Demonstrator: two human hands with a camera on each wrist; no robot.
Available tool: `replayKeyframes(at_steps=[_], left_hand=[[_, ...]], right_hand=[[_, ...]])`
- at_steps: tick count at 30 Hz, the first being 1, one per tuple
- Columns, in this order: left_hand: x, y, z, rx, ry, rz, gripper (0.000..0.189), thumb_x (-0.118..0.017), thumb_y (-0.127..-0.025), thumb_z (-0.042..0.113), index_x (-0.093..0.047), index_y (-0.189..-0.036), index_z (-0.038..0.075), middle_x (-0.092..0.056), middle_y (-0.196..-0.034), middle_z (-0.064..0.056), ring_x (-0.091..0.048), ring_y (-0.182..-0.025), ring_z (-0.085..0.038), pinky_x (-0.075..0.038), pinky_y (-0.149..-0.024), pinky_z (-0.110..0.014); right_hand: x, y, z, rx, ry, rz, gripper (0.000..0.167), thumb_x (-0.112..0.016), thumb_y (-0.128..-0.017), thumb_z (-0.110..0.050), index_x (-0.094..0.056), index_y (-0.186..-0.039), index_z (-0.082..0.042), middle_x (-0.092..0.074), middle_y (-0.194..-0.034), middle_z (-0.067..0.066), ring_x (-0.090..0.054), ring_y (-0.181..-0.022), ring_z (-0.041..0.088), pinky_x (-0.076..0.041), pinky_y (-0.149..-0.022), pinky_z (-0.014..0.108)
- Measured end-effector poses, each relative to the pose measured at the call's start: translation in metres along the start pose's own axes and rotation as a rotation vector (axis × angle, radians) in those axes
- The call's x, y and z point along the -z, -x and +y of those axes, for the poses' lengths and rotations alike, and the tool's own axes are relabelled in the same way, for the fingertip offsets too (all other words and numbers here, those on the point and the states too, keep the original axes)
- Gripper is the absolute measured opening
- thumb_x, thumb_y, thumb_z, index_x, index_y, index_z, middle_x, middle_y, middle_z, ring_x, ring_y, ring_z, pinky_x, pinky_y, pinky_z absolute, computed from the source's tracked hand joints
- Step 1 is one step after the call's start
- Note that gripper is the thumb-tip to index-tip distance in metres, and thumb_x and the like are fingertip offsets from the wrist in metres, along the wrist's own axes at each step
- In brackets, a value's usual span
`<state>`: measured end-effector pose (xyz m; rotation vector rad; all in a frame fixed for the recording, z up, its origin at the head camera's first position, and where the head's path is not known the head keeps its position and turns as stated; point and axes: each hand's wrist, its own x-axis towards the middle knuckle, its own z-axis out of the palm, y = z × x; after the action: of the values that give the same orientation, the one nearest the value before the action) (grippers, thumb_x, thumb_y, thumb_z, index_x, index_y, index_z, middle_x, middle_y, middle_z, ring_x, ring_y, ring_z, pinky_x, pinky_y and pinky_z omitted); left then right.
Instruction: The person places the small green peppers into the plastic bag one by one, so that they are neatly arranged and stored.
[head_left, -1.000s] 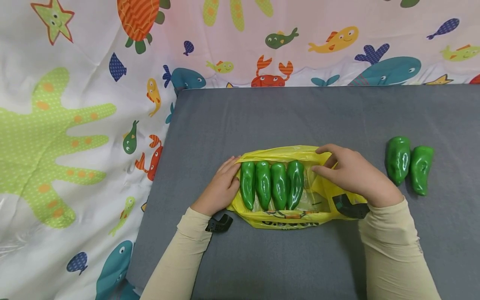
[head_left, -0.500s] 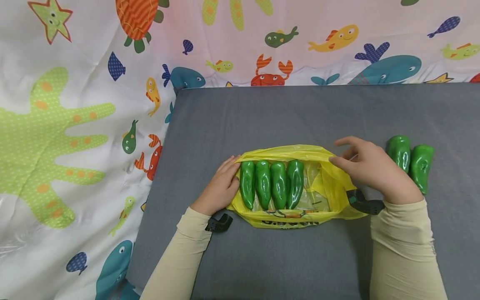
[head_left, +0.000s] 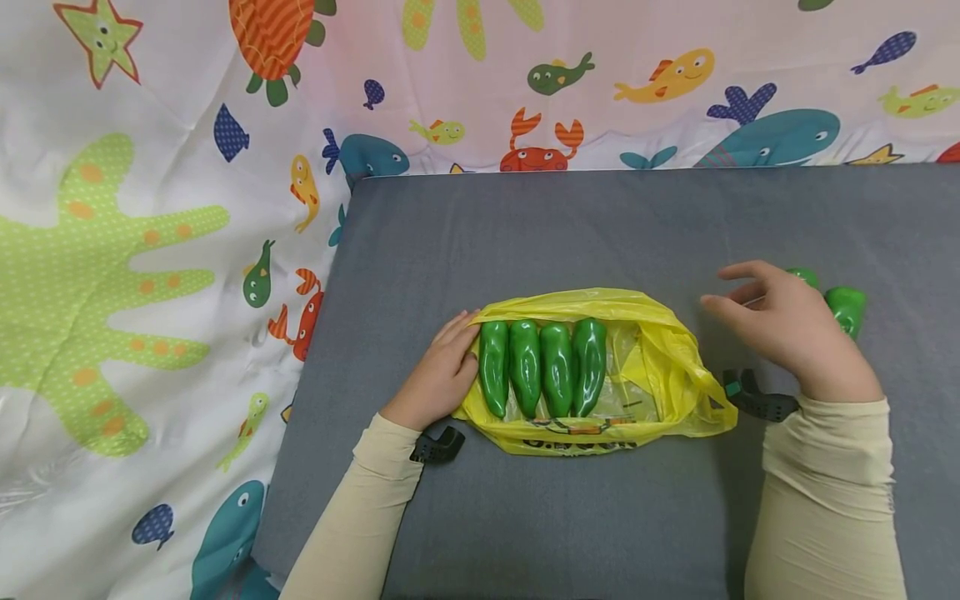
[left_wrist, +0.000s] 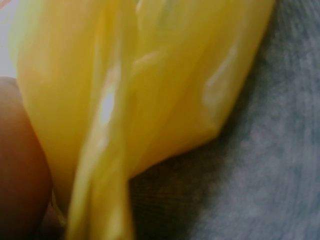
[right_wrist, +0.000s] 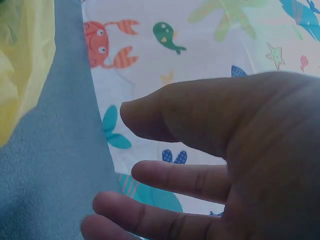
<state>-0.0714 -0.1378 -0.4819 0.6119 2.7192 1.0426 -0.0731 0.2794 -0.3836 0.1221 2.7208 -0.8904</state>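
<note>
A yellow plastic bag (head_left: 667, 358) lies with its mouth spread, and several green peppers (head_left: 557, 371) sit side by side inside it. My left hand (head_left: 435, 375) holds the bag's left edge between thumb and fingers; the left wrist view shows the gathered yellow film (left_wrist: 107, 130) close up, next to part of the hand. Right of the bag, my right hand (head_left: 798, 329) hovers with thumb and fingers apart and nothing between them. It partly hides two loose green peppers, one mostly covered (head_left: 804, 277) and the other showing its upper part (head_left: 847, 308).
A grey cloth surface (head_left: 570, 525) lies under everything. A white curtain (head_left: 187, 333) with sea-animal prints stands along the left side and the back. Black wrist devices (head_left: 761, 402) are worn on both wrists.
My right hand has left the bag's right side and moved rightward to the two loose peppers, now covering parts of them. The left hand and the peppers have stayed in place.
</note>
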Motion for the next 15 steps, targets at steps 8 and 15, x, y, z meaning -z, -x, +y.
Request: replayKeyframes(at_steps=[8,15], left_hand=[[0.000,0.000,-0.001,0.005,-0.001,-0.010,0.053,-0.044,-0.106,0.008,-0.045,-0.157,0.000,-0.036,-0.169,-0.010,-0.024,-0.160,-0.024,-0.018,-0.133,-0.037],[0.000,0.000,-0.002,0.001,-0.001,-0.007,0.052,-0.044,-0.106,0.008,-0.045,-0.158,0.000,-0.036,-0.169,-0.010,-0.024,-0.160,-0.024,-0.017,-0.132,-0.036]], right_hand=[[0.004,0.000,0.011,-0.085,-0.026,0.080,0.078,-0.054,-0.103,-0.056,-0.046,-0.153,0.003,-0.059,-0.134,0.035,-0.062,-0.101,0.045,-0.051,-0.057,0.037],[0.011,0.004,0.019,-0.197,-0.029,0.155,0.077,-0.052,-0.102,-0.056,-0.047,-0.150,0.004,-0.054,-0.137,0.039,-0.054,-0.116,0.055,-0.053,-0.065,0.047]])
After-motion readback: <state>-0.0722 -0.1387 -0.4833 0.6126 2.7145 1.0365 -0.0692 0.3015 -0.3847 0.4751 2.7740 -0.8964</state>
